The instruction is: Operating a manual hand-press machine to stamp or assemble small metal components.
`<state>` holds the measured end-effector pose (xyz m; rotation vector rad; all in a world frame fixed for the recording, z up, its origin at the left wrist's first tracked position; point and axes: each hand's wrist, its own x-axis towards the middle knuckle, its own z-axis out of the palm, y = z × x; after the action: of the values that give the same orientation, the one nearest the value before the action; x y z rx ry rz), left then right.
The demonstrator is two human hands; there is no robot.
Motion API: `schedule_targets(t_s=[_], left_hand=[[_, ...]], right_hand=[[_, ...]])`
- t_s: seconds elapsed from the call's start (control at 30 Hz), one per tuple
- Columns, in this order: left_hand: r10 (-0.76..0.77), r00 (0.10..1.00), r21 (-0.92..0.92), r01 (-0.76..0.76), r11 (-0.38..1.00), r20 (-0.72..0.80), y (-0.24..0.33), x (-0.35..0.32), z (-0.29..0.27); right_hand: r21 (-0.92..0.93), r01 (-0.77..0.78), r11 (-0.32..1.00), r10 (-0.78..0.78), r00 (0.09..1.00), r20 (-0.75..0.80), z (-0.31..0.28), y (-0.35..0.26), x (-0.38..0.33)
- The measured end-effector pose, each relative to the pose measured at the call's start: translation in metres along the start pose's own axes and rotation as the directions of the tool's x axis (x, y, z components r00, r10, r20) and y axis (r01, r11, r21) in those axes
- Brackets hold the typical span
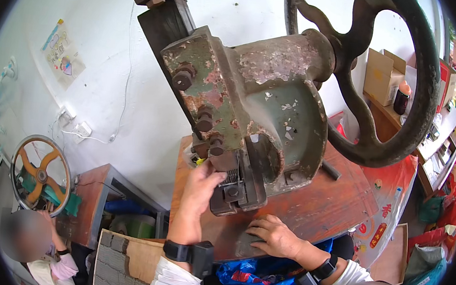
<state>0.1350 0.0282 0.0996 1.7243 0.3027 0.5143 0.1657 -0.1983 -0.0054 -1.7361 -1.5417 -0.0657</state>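
A heavy hand press (278,60) with worn green and rusty paint stands on the reddish-brown wooden table (336,206). My left hand (199,188) reaches up to the left side of the press's lower tooling (233,189), beside a spring. Its thumb and fingers are pinched together there; what they hold, if anything, is hidden. A small yellow bit (200,161) shows just above the fingertips. My right hand (275,237) rests at the table's near edge with its fingers curled down. Under those fingertips lies a small greyish patch (247,245), too unclear to name.
The press's big handwheel (434,79) reaches out at the upper right. Below the table edge hangs a blue plastic bag (249,274). A cardboard tray of grey pieces (112,257) sits at lower left. Another person (60,263) is by a second wheel (42,175). Cardboard box (384,77) behind.
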Motion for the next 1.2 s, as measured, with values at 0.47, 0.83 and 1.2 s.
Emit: schedule_targets(t_s=[0.47, 0.83, 1.2], left_hand=[[0.456, 0.886, 0.61, -0.315, 0.727, -0.086, -0.051, 0.009, 0.01], [0.278, 0.95, 0.387, -0.204, 0.899, -0.145, -0.051, 0.008, 0.008], [0.24, 0.962, 0.376, -0.175, 0.91, -0.133, -0.061, 0.016, 0.009]], right_hand=[[-0.157, -0.136, 0.978, 0.063, 0.914, -0.4, -0.028, 0.038, 0.121], [0.088, -0.263, 0.961, 0.27, 0.959, -0.085, -0.047, 0.053, 0.162], [0.117, -0.251, 0.961, 0.26, 0.963, -0.073, -0.045, 0.062, 0.158]])
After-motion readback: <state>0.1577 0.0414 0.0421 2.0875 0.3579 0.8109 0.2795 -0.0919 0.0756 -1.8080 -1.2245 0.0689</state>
